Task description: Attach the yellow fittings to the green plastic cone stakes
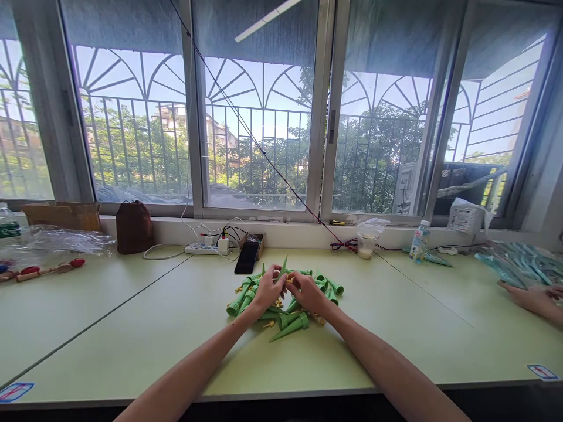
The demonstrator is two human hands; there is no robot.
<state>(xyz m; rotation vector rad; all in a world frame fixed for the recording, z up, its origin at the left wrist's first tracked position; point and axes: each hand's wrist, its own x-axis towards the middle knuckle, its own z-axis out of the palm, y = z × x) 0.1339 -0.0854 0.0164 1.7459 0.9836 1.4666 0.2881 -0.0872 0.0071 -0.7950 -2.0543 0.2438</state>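
Note:
My left hand [267,291] is closed around a green plastic spike [284,266], its pointed tip up and tilted a little right. Close beside it, my right hand [308,292] pinches a small yellow plastic piece [289,281] against the spike's lower end; whether the two are joined is hidden by the fingers. Around and under both hands lies a loose pile of green cone-shaped spikes [301,322] with wide collars, some pointing toward the table's front edge. Several small yellow pieces are scattered among them, one loose yellow piece [269,323] lying in front of my left hand.
Behind the pile are a black phone [247,258] and a power strip [206,249]. A plastic cup [366,246] and a bottle [419,241] stand back right. At far right, another person's hands [532,300] touch plastic packets [523,264]. A brown pouch [134,227] stands left.

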